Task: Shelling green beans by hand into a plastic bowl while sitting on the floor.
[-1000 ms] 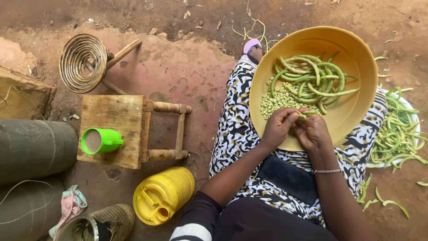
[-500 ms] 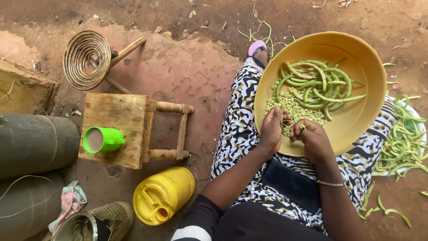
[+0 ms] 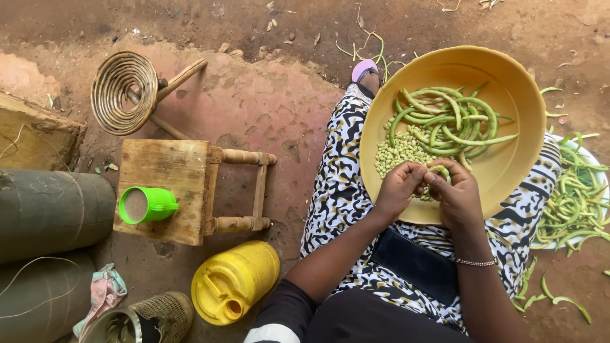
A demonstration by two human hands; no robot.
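- over the lap, a wide round yellow plastic basin (image 3: 508,171) rests on the person's black-and-white patterned skirt (image 3: 337,190), tipped a little toward the body.
- inside it, a tangle of long green bean pods (image 3: 445,124) lies toward the far side, and a heap of pale shelled beans (image 3: 397,152) sits just beside them, nearer the hands.
- the left hand (image 3: 397,189) and the right hand (image 3: 454,197) meet over the near part of the basin, fingertips pressed together on one small green pod (image 3: 440,171); both look to be pinching it, though the pod is mostly hidden between them.
- the step in hand appears to be splitting that pod so its beans drop onto the pale heap.
- the next move would call for thumbs prising the seam apart while the pod stays over the basin, then a free hand reaching for a fresh pod from the tangle.
- to the person's right, a white dish of green pods and husks (image 3: 575,209) sits on the red earth, partly under the basin's rim.
- well apart on the left stand a small wooden stool (image 3: 168,165) with a green plastic cup (image 3: 143,205) on it and, near the stool, a yellow plastic jerrycan (image 3: 235,279).
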